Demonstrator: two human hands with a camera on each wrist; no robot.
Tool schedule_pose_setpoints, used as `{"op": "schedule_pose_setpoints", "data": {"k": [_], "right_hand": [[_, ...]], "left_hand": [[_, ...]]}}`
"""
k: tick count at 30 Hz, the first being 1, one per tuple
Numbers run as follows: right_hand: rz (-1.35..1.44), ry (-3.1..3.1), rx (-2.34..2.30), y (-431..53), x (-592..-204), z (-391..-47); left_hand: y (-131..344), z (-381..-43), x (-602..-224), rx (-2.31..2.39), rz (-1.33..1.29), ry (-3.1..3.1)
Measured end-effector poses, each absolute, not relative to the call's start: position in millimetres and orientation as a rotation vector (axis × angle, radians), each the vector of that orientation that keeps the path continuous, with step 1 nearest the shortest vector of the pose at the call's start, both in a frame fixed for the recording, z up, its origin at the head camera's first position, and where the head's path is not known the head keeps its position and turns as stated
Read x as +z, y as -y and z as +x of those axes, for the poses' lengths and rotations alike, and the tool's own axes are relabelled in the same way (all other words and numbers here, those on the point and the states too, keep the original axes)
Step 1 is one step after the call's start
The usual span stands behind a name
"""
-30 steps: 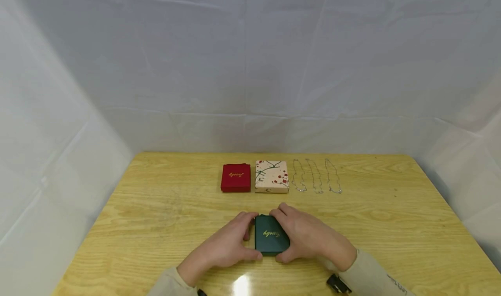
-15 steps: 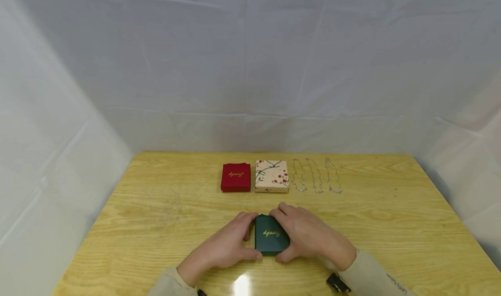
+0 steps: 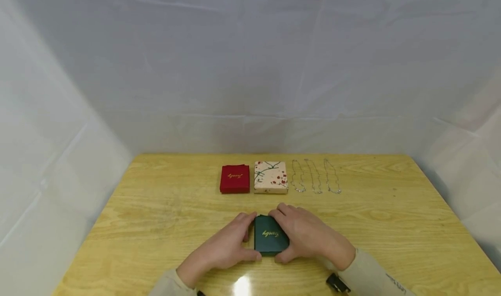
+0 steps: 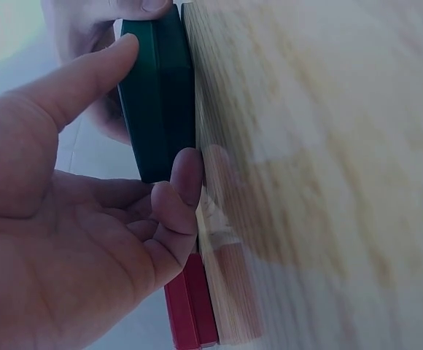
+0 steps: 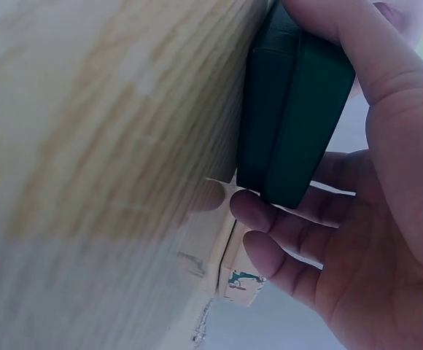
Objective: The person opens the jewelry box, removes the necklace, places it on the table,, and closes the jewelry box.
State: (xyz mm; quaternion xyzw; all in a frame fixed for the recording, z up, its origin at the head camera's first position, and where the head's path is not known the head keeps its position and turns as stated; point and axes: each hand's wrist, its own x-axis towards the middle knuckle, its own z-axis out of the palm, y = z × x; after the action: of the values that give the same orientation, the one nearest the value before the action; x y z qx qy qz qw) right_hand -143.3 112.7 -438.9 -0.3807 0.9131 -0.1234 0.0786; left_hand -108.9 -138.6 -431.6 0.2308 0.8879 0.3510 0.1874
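Note:
A dark green jewelry box (image 3: 271, 241) with gold lettering on its lid lies flat on the wooden table, lid on. My left hand (image 3: 228, 244) grips its left side, thumb at the near corner and fingers at the far one. From the right, my right hand (image 3: 307, 233) holds it the same way, covering part of the lid's right edge. In the left wrist view the thumb (image 4: 87, 76) presses the green box (image 4: 157, 95) near its edge. The right wrist view has the fingers (image 5: 270, 219) curled at the box's far end.
Behind the hands sit a red jewelry box (image 3: 235, 179) with gold lettering and a cream box (image 3: 271, 178) with a floral print. To their right, three thin silver necklaces (image 3: 334, 191) lie stretched out side by side. White cloth (image 3: 250, 70) hangs beyond the table's back edge.

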Motion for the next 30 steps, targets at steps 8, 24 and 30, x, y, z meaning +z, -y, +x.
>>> {"op": "schedule_pose_setpoints", "data": {"k": [8,24,30], "right_hand": [[-1.098,-2.72,-0.382,-115,-436,-142],[-1.067,-2.731,-0.383,-123,-430,-140],[-1.071,-2.734,-0.388,-124,-429,-139]], "left_hand": [[138,-108,-430,1.006,0.615,-2.509],[139,-108,-429,1.028,0.62,-2.513],[139,-108,-428,1.032,0.612,-2.507]]}}
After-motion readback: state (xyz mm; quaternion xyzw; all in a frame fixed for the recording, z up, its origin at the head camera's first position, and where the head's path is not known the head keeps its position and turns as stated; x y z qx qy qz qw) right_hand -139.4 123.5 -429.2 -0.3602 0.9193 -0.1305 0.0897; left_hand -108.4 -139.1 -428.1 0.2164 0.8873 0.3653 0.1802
